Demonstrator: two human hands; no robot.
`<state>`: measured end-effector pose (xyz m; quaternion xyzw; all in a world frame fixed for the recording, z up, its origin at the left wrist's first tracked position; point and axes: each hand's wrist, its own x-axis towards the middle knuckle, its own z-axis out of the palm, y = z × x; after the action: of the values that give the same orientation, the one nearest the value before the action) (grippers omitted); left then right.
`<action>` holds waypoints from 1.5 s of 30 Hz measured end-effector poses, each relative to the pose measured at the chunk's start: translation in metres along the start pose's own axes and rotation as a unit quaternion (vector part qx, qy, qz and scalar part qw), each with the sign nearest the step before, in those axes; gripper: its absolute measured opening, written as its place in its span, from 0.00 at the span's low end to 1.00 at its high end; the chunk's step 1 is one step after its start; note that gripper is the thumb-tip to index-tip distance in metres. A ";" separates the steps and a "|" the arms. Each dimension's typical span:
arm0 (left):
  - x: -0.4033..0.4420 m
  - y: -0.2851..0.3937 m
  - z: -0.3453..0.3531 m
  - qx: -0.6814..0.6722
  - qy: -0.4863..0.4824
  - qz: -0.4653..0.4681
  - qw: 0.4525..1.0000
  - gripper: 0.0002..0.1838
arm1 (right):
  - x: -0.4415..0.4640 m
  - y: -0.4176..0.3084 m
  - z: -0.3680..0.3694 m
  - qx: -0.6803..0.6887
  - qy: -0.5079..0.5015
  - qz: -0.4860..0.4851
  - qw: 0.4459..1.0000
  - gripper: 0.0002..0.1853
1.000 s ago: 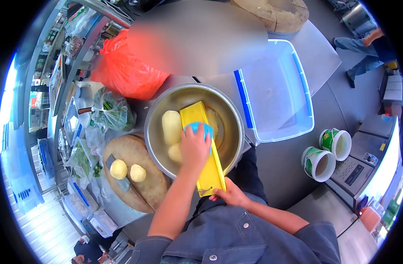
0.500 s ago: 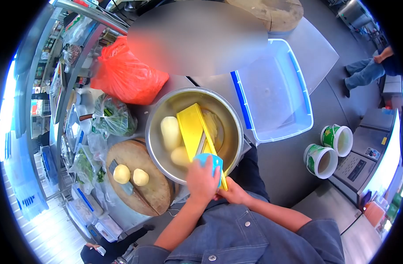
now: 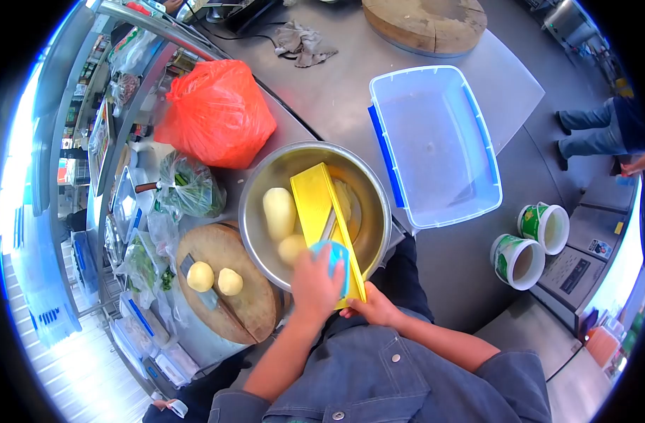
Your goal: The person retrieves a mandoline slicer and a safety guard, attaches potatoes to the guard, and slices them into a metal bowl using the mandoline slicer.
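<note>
A yellow mandoline slicer (image 3: 312,197) leans in a wide steel bowl (image 3: 246,240), its lower end reaching over the near rim toward my body. My left hand (image 3: 317,283), somewhat blurred, is closed on a blue hand guard (image 3: 342,271) that sits on the slicer's lower part. Whatever lies under the guard is hidden. At the slicer's near end, my right hand (image 3: 373,307) grips the yellow frame. Beside the slicer in the bowl lie a long peeled potato (image 3: 278,213) and a second peeled potato (image 3: 291,249), and pale slices (image 3: 345,201) show behind it.
Two peeled potatoes (image 3: 215,279) and a knife rest on a round wooden board (image 3: 216,317) at left. Behind are bagged greens (image 3: 192,185) and a red plastic bag (image 3: 224,116). A clear bin (image 3: 435,148) stands right; buckets (image 3: 517,261) and a person (image 3: 604,130) are farther right.
The blue guard and my left hand have shifted slightly on the slicer, while my right hand keeps its grip. At the far right the person has changed position. The blur at top centre is gone.
</note>
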<state>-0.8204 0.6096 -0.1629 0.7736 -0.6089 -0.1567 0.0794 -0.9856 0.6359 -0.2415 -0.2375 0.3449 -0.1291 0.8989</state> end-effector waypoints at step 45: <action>0.126 -0.042 0.048 0.072 0.105 -0.018 0.992 0.20 | -0.004 0.003 0.005 -0.023 0.008 0.012 1.000 0.18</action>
<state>-0.7712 0.5011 -0.2392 0.8001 -0.5931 -0.0316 0.0839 -0.9849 0.6416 -0.2378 -0.2530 0.3579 -0.1124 0.8918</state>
